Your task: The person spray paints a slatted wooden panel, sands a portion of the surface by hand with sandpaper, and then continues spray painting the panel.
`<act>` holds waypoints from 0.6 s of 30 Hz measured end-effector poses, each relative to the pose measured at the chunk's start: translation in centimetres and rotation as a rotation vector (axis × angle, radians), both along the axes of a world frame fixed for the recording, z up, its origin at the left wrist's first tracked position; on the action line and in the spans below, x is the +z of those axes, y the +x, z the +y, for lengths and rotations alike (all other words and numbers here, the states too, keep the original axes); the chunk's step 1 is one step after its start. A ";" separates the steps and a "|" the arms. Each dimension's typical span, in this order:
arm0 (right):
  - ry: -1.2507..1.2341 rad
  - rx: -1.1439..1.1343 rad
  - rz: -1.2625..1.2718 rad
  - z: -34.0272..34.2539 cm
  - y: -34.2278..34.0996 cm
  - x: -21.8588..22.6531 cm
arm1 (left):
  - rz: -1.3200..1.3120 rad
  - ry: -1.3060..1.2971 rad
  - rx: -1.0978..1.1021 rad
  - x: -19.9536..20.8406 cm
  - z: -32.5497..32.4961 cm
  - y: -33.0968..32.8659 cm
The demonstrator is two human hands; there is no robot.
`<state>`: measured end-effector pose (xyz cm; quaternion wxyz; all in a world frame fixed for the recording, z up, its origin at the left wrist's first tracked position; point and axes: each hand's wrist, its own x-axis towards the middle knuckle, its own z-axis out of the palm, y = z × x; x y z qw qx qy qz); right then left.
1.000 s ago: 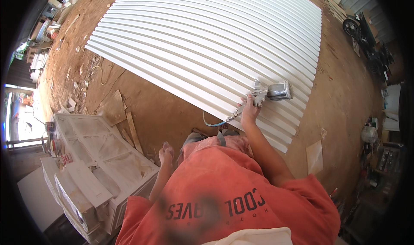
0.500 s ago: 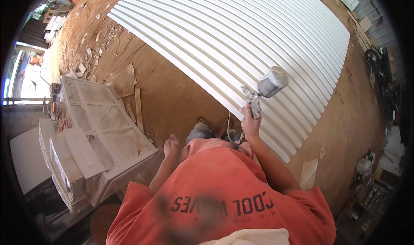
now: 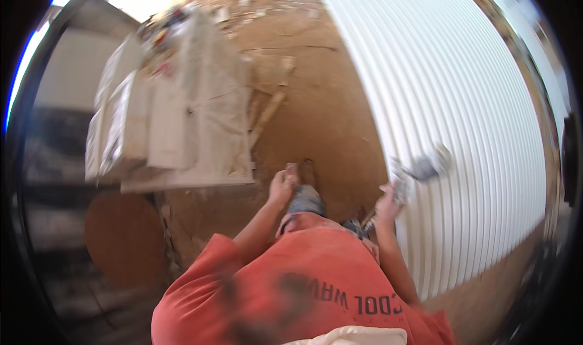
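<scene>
My right hand (image 3: 387,206) is wrapped round the handle of a paint spray gun (image 3: 430,164), whose grey cup sticks out to the right. Behind the gun lies a large white corrugated sheet (image 3: 461,90); the cup overlaps it in the view. A hose (image 3: 368,220) shows just below the gun hand. Over my legs, my left hand (image 3: 280,188) is closed on a small pale pinkish piece (image 3: 291,170), too blurred to name more closely. Motion smears much of the picture.
To the left stands a bench (image 3: 225,120) bearing white panels (image 3: 173,126), with small cans (image 3: 159,38) at its far end. Wooden strips (image 3: 267,117) lie on the brown dirt floor (image 3: 328,102) beside it. A round brown surface (image 3: 124,239) is at the lower left.
My view has swung left, so the bench now sits nearer the middle and the corrugated sheet further right. Both hands keep their holds; the spray gun appears lower and further right.
</scene>
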<state>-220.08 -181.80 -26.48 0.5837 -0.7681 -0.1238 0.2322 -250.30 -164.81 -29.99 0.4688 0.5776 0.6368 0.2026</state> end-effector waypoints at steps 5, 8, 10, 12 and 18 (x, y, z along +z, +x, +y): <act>0.067 -0.477 0.186 6.8 1.4 5.3 | -0.168 0.264 0.171 11.9 11.2 -1.6; 0.149 -0.638 0.073 8.2 2.5 5.9 | -0.277 0.511 0.113 22.6 21.1 -4.0; -0.031 -0.668 0.187 7.2 3.3 6.8 | 0.982 0.911 -0.143 24.1 29.1 -15.6; 0.051 -0.792 0.102 9.4 5.3 5.0 | 1.415 1.226 -0.035 26.5 35.6 -27.0; 0.199 -0.986 0.347 15.9 2.3 8.6 | 1.214 0.414 0.572 34.6 38.2 -38.9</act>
